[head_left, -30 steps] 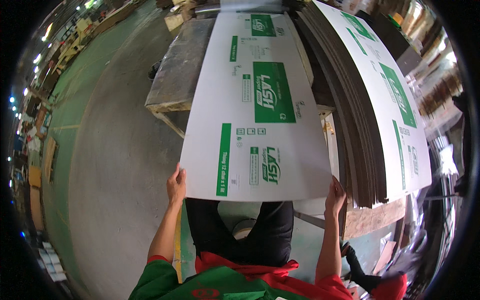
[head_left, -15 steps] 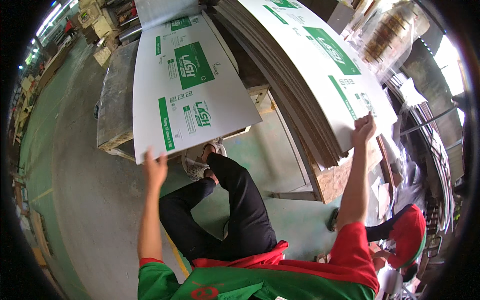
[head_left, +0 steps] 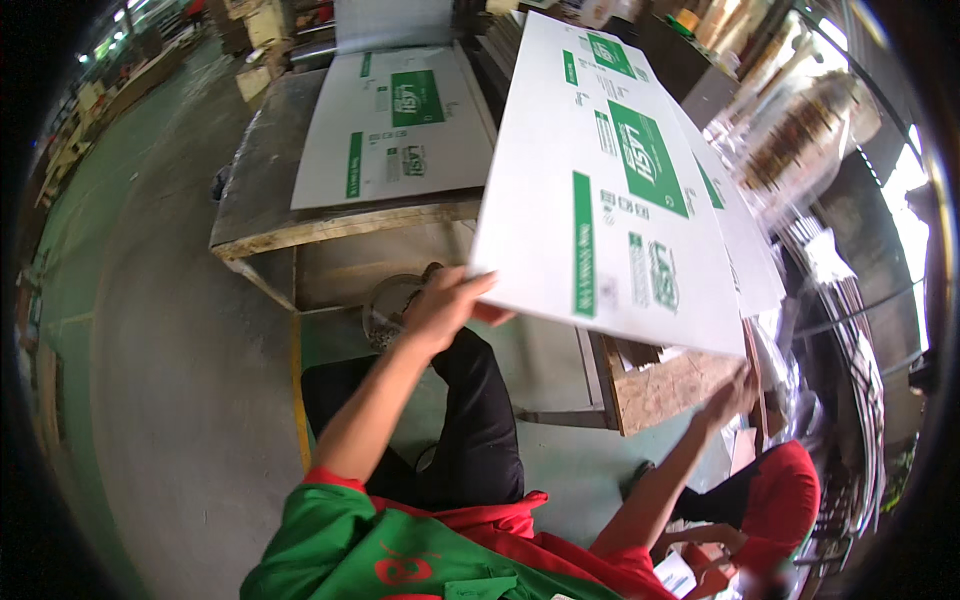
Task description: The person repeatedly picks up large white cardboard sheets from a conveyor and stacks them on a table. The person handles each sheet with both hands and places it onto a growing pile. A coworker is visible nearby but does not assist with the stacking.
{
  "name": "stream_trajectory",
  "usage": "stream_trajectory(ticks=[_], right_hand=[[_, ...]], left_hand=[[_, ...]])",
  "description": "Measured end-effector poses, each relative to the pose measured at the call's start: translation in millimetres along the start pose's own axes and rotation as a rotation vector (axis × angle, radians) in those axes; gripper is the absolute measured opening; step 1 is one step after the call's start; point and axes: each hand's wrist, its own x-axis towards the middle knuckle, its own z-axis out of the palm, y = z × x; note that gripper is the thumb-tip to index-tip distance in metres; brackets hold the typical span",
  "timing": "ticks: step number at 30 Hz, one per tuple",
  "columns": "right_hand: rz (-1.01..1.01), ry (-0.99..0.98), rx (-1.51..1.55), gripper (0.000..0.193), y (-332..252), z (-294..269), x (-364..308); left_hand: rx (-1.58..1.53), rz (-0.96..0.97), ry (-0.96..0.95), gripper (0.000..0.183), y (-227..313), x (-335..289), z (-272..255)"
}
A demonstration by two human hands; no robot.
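The grey floor (head_left: pixel 180 350) extends left of the table (head_left: pixel 260 170). The left hand (head_left: pixel 445 310) clasps the near-left corner of a printed white sheet (head_left: pixel 600 200), which overlaps a second sheet (head_left: pixel 768 282). The right hand (head_left: pixel 735 395) blurs beside the near-right corner; its grip cannot be determined. One-sided support could bend the sheet.

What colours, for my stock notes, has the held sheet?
The sheet is white with green print (head view).
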Motion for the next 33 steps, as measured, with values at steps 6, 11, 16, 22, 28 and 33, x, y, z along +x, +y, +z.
stream_trajectory(ticks=[6,11,16,22,28,33], right_hand=[[0.364,-0.127,0.48,0.047,71,-67,-72],[0.253,-0.471,0.479,0.025,29,-57,-102],[0.335,-0.826,0.369,0.02,18,-33,-129],[0.341,-1.127,0.305,0.025,48,-38,-195],[0.377,-1.267,0.094,0.04,59,-58,-206],[0.269,-1.239,0.083,0.039,69,-65,-199]], left_hand=[[0.09,-0.28,0.102,0.037,-11,-208,-88],[0.108,-0.211,0.391,0.035,-6,-280,-106],[0.063,-0.069,0.694,0.058,-30,-320,-116],[0.24,-0.121,0.899,0.075,-68,-363,-125],[0.359,-0.164,0.974,0.071,-79,-383,-128],[0.665,-0.17,1.006,0.064,-90,-392,-136]])
